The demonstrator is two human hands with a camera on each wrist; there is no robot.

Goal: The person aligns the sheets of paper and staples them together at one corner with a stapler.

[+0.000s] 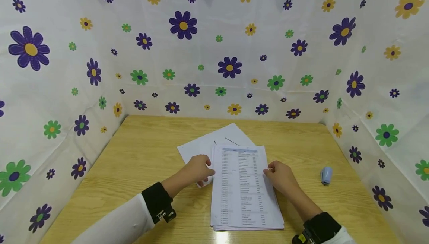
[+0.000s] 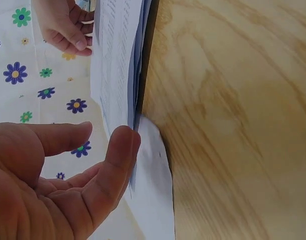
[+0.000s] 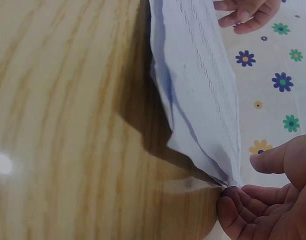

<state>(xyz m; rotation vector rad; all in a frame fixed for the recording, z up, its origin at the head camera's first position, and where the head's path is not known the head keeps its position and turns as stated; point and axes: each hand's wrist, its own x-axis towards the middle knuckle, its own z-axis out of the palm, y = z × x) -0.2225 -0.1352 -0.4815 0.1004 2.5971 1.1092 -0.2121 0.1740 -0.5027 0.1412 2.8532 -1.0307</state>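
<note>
A stack of printed paper sheets point(image 1: 248, 192) with a table of text lies on the wooden table between both hands. My left hand point(image 1: 199, 169) is at the stack's left edge, thumb and fingers apart, fingertips right by the sheet edges in the left wrist view. On the opposite side, my right hand point(image 1: 281, 177) has its fingertips touching the stack's right edge. Its thumb stands off the paper in the right wrist view, where the sheet edges point(image 3: 168, 110) look slightly fanned and raised, casting a shadow. Behind the stack, partly covered by it, lies white paper point(image 1: 204, 145) at an angle.
A small light-blue stapler point(image 1: 326, 175) stands on the wooden table point(image 1: 144, 151), right of the right hand. Flower-patterned white cloth point(image 1: 201, 50) encloses the table at the back and both sides. Thin dark marks show on the angled paper.
</note>
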